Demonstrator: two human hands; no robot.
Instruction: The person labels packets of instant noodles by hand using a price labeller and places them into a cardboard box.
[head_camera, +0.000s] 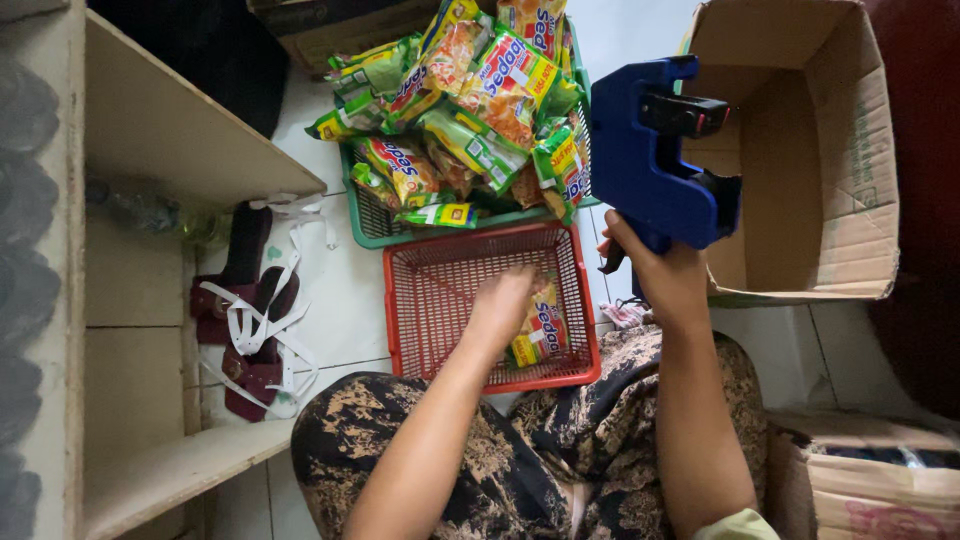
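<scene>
Left hand (503, 308) down inside red plastic basket (440, 268), fingers laid on a yellow instant-noodle packet (541, 322); hand blurred, so whether pinching or merely pressing flat cannot be told. Packet lying on basket floor toward right wall, alone in that basket.

Right hand (668, 278) raised to right of red basket, closed firmly around handle of blue price-label gun (652, 150); gun held upright, head uppermost, over gap between baskets and carton.

Green plastic basket (372, 225) directly beyond red one, touching or just beside it, heaped with instant-noodle packets (470, 100) in yellow, green and orange wrappers, stacked above rim.

Open cardboard carton (830, 150) at right, lying on its side, mouth facing camera, interior bare where visible. Second cardboard box (870, 475) at lower right, partly out of view.

Maroon sandals with white straps (250, 310) on white tiled floor at left, beside wooden shelving (150, 130). Knees in dark patterned fabric (520, 450) at bottom of view, just below red basket.
</scene>
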